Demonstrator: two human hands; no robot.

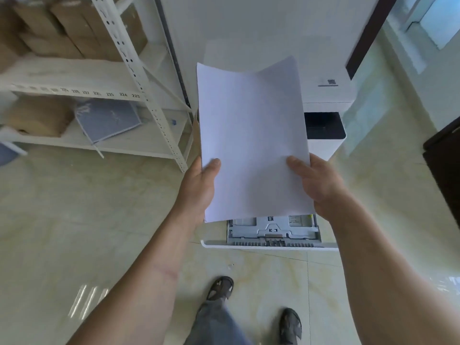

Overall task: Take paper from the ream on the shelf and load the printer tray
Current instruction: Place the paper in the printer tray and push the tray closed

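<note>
A stack of white paper [251, 135] is held flat in front of me, above the printer. My left hand [199, 188] grips its lower left edge, thumb on top. On the lower right edge my right hand [316, 185] does the same. Below the sheets the printer tray [271, 235] is pulled out, its grey inside and guides showing, mostly hidden by the paper. The white printer [323, 120] stands behind it on the floor. An opened ream wrapper with paper [107, 118] lies on the low shelf at the left.
A white metal rack [149, 100] with brown boxes [62, 28] stands at the left, its upright close to the paper. A dark furniture edge [445, 165] is at the right. My two feet [219, 287] stand on the glossy tiled floor just before the tray.
</note>
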